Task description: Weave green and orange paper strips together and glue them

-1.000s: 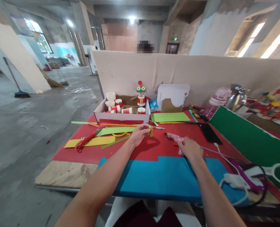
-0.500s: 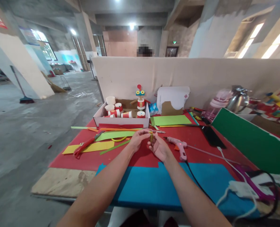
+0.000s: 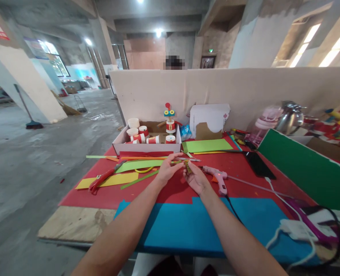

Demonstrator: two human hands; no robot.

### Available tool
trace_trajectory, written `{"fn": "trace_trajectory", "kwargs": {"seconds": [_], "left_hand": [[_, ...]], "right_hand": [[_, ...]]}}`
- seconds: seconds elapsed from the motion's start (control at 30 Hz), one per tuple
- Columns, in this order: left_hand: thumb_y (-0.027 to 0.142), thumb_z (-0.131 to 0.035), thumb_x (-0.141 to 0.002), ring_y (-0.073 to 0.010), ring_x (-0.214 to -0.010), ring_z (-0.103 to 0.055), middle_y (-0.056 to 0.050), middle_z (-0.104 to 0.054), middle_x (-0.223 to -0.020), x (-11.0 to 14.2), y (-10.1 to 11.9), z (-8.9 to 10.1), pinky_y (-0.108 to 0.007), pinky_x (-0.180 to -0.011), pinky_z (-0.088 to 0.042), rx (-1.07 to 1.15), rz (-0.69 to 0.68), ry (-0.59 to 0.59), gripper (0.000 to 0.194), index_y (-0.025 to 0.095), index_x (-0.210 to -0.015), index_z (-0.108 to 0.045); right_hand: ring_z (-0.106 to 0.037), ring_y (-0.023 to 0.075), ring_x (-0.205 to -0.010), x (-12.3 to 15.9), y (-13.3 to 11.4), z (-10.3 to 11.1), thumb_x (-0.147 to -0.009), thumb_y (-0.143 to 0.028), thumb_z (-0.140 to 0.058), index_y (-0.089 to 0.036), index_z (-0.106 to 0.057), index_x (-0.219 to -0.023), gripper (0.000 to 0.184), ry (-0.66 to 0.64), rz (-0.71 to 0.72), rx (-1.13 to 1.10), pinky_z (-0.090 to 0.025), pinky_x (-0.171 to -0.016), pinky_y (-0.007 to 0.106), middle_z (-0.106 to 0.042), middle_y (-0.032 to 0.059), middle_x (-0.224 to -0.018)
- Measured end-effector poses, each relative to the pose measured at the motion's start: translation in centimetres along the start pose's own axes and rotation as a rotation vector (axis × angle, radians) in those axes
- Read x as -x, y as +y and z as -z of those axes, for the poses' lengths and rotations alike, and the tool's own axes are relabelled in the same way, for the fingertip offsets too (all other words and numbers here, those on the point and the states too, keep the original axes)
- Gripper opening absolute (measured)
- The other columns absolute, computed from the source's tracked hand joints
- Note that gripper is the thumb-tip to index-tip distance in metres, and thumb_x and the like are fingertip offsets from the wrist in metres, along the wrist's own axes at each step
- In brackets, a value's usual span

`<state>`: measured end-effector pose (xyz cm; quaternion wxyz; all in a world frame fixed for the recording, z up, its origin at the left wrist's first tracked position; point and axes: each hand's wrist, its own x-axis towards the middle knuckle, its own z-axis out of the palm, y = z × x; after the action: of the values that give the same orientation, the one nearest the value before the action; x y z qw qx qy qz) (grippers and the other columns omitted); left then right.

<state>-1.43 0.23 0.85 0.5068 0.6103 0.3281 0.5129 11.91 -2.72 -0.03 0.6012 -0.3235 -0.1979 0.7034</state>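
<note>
Above the red part of the table, both hands meet at a small folded paper spring (image 3: 188, 167) in yellow and green, pleated like an accordion. My right hand (image 3: 197, 179) is closed around it, thumb on the near side and fingers curled beneath. From the left, my left hand (image 3: 167, 171) reaches it with the thumb tip, its index finger stretched out above; a thin green end shows between them. A pink glue gun (image 3: 218, 177) lies just right of my right hand. Red-handled pliers (image 3: 102, 178) rest on paper strips to the left.
A white box (image 3: 147, 148) with paper cups stands behind the hands, beside a cup figure (image 3: 170, 124) with spring arms. Green paper sheets (image 3: 207, 145), a phone (image 3: 259, 165) and a green board (image 3: 302, 168) lie to the right. Cables and a power strip (image 3: 298, 230) occupy the front right.
The paper spring and my right hand have shifted slightly to the right. My left thumb and index finger are now farther apart, with the spring more in the right hand.
</note>
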Motion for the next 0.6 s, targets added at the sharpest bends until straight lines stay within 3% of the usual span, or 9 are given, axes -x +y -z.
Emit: {"fn": "trace_trajectory", "kwargs": {"seconds": [0.17, 0.33, 0.6], "left_hand": [[0.016, -0.059, -0.074, -0.0240, -0.116, -0.049, -0.009, -0.058, -0.121, 0.08, 0.07, 0.11, -0.039, -0.104, -0.034, -0.288, -0.252, -0.002, 0.034, 0.023, -0.106, -0.068], [0.014, -0.052, -0.077, -0.0251, -0.114, -0.051, -0.010, -0.059, -0.123, 0.19, -0.13, -0.01, -0.043, -0.103, -0.034, -0.436, -0.308, -0.030, 0.035, 0.022, -0.107, -0.069], [0.015, -0.053, -0.075, -0.0258, -0.111, -0.053, -0.009, -0.062, -0.121, 0.18, 0.00, -0.09, -0.044, -0.101, -0.034, -0.459, -0.331, -0.049, 0.034, 0.024, -0.103, -0.070]], "right_hand": [[-0.058, 0.0064, -0.051, -0.09, 0.06, -0.04, -0.067, -0.025, -0.077, -0.020, -0.066, -0.077, 0.016, 0.008, 0.025, 0.019, -0.051, -0.055, 0.018, -0.068, -0.0038, -0.066], [-0.057, 0.0062, -0.053, -0.01, 0.04, -0.19, -0.065, -0.023, -0.079, -0.020, -0.067, -0.076, 0.017, 0.033, 0.048, -0.009, -0.051, -0.057, 0.019, -0.067, -0.0048, -0.064], [-0.057, 0.0066, -0.053, -0.13, 0.03, -0.09, -0.067, -0.021, -0.077, -0.019, -0.068, -0.075, 0.013, -0.008, 0.060, 0.020, -0.051, -0.058, 0.019, -0.067, -0.0030, -0.065]]}}
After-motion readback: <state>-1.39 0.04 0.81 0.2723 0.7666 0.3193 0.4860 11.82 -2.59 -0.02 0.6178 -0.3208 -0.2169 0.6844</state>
